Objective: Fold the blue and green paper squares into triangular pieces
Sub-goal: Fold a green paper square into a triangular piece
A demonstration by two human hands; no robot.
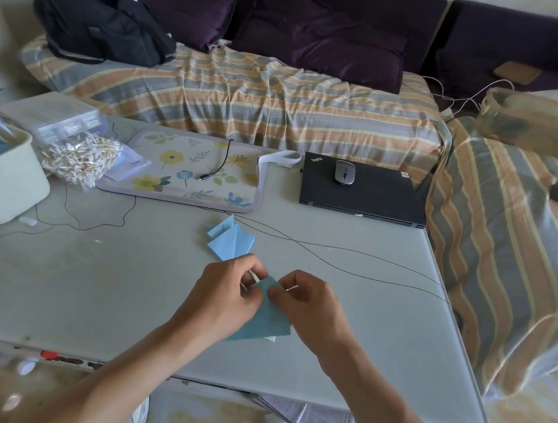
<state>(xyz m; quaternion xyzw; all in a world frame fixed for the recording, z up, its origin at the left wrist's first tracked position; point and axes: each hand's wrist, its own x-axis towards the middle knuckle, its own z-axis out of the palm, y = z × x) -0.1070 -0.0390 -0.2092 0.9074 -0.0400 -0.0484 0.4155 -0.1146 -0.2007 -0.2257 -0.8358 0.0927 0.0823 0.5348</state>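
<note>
A blue paper square [268, 320] lies on the glass table [107, 296] near the front middle, with a pale green sheet's corner [271, 339] peeking out under its lower edge. My left hand [224, 295] and my right hand [312, 309] meet at the paper's top corner, and the fingertips of both pinch it there. Just beyond the hands lies a small pile of folded blue pieces [230, 239]. The left hand covers the paper's left side.
A closed black laptop [362, 196] with a grey mouse [344, 172] sits at the back right. A floral mat [192, 171], a bag of cotton swabs [76, 159] and a cream bin [1, 182] stand at the back left. Thin black cables [335, 248] cross the table.
</note>
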